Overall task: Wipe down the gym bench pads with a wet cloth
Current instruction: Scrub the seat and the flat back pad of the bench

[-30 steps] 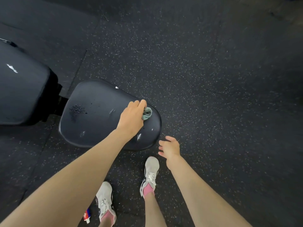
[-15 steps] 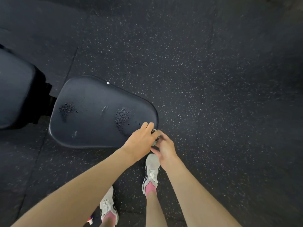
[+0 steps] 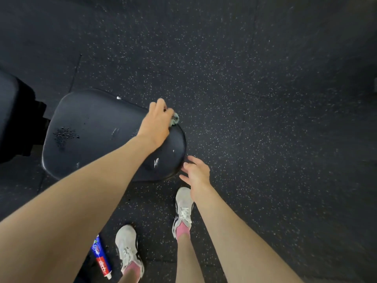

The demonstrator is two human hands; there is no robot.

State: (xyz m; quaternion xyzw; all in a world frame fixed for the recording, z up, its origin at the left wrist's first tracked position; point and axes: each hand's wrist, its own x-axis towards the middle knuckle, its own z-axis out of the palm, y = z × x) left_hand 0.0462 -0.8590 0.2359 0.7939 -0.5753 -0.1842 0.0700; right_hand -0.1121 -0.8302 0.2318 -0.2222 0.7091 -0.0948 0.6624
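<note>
Right now my left hand (image 3: 158,123) is curled round a small grey-green cloth (image 3: 175,120), bunched so only a tuft shows past my fingers, and holds it at the far right edge of the black seat pad (image 3: 91,129) in the middle left of the frame. A patch of water droplets (image 3: 64,135) sits on the left part of that pad. The back pad (image 3: 10,111) is cut off by the left edge. My right hand (image 3: 195,172) hangs loose with fingers spread, holding nothing, just beside the pad's near right corner; I cannot tell whether it touches the rim. Lower down, my pale shoes (image 3: 183,205) stand on the speckled dark floor (image 3: 265,139), with a blue and red tube (image 3: 101,256) lying beside the left one
</note>
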